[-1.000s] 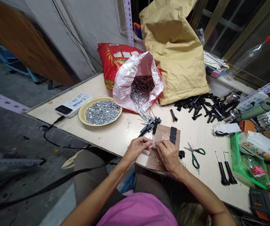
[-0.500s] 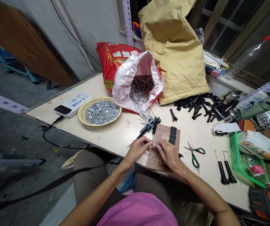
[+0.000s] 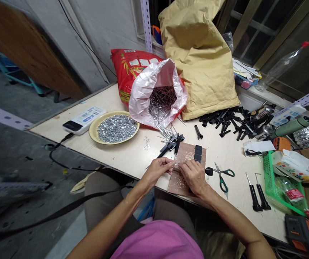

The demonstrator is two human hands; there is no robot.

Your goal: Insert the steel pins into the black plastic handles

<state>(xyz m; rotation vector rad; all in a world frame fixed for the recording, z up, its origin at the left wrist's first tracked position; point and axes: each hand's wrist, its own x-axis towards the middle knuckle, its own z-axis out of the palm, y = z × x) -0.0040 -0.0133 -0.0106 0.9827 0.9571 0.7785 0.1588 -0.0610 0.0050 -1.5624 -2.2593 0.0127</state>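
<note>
My left hand (image 3: 158,169) and my right hand (image 3: 194,174) meet over the near end of a brown board (image 3: 187,154) at the table's front edge. Both are pinched on a thin metal pin (image 3: 176,164) held between them. A black piece (image 3: 208,171) sticks out to the right of my right hand, which seems to grip it. Three black pads (image 3: 198,153) sit in a column on the board. A small heap of black-handled pins (image 3: 172,142) lies just beyond the board.
A white plastic bag of metal pins (image 3: 158,95) lies open behind the board, beside a yellow plate of washers (image 3: 114,127) and a scale (image 3: 83,119). Green scissors (image 3: 222,177), two finished pins (image 3: 257,196), a pile of black handles (image 3: 231,122) and a green basket (image 3: 271,181) lie right.
My hands stay together on the pin. The black piece by my right hand has shifted up and now shows to the right of the hand. The pads on the board went from several to three.
</note>
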